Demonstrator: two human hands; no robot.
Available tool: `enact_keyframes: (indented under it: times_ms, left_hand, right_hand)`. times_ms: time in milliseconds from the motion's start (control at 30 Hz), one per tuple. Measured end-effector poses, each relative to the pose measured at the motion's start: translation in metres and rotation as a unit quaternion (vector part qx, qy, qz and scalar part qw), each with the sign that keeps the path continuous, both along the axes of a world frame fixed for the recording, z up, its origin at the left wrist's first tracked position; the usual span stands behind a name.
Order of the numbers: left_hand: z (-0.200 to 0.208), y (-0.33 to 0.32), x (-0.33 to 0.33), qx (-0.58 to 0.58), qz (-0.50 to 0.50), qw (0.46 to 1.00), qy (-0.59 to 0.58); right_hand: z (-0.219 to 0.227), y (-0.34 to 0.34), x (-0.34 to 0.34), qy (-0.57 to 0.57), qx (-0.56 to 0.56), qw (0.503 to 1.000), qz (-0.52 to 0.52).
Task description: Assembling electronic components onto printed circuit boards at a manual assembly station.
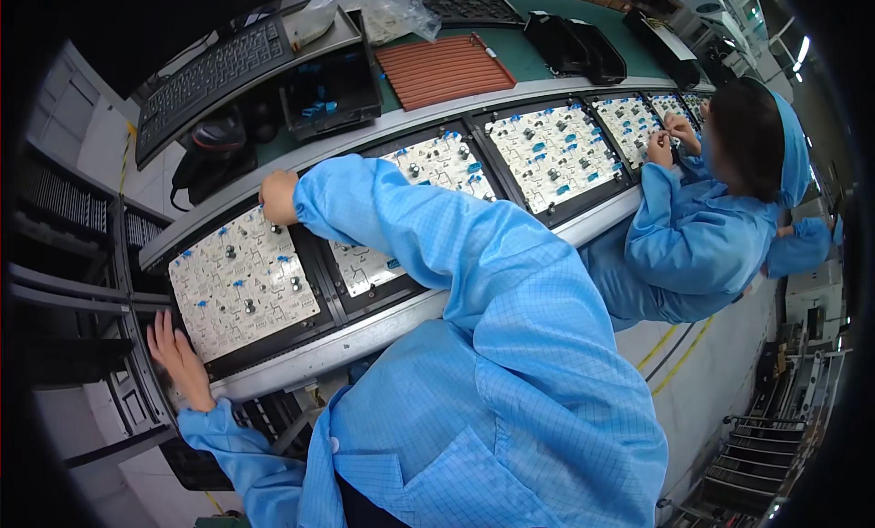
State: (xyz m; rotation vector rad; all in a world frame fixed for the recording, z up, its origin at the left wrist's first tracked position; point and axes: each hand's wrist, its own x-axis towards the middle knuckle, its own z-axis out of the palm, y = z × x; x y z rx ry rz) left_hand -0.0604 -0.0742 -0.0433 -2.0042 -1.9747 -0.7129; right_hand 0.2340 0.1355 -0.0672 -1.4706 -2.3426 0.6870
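A white circuit board (241,286) with blue and black parts lies in a black carrier frame (314,326) at the left end of a metal rail line. My left hand (180,359) rests along the carrier's left edge, fingers stretched out. Across the board, my right hand (279,198) is curled at the far right corner; its fingertips are partly hidden, so what they grip cannot be made out. My right sleeve covers part of a second white circuit board (362,265) just to the right.
Further boards (551,154) sit along the line to the right, where a co-worker (702,209) in blue has both hands over one. Beyond the rail stand a keyboard (214,77), a black bin (330,108) with blue parts, and a reddish-brown ribbed tray (445,72).
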Motion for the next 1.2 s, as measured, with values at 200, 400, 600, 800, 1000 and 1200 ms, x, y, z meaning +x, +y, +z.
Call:
enact_keyframes:
  times_ms: [200, 400, 600, 800, 1000, 1200]
  left_hand:
    - [0.053, 0.103, 0.097, -0.062, -0.176, 0.982, -0.022]
    - [0.047, 0.147, 0.129, -0.236, -0.182, 0.954, 0.024]
    - [0.044, 0.125, 0.14, -0.201, -0.149, 0.965, -0.08]
    - [0.051, 0.119, 0.147, -0.181, -0.122, 0.974, -0.068]
    - [0.046, 0.13, 0.157, -0.216, -0.092, 0.969, -0.082]
    - [0.041, 0.132, 0.16, -0.207, -0.061, 0.973, -0.078]
  right_hand:
    - [0.007, -0.01, -0.008, 0.012, 0.018, 0.999, -0.05]
    - [0.028, -0.02, 0.007, 0.018, -0.029, 0.999, 0.01]
    - [0.077, -0.059, 0.105, 0.126, 0.031, 0.986, 0.102]
    - [0.129, -0.034, 0.412, -0.142, 0.036, 0.958, -0.248]
    - [0.035, 0.021, 0.616, -0.079, 0.057, 0.87, -0.484]
    - [0.031, 0.068, 0.627, 0.373, -0.072, 0.678, -0.629]
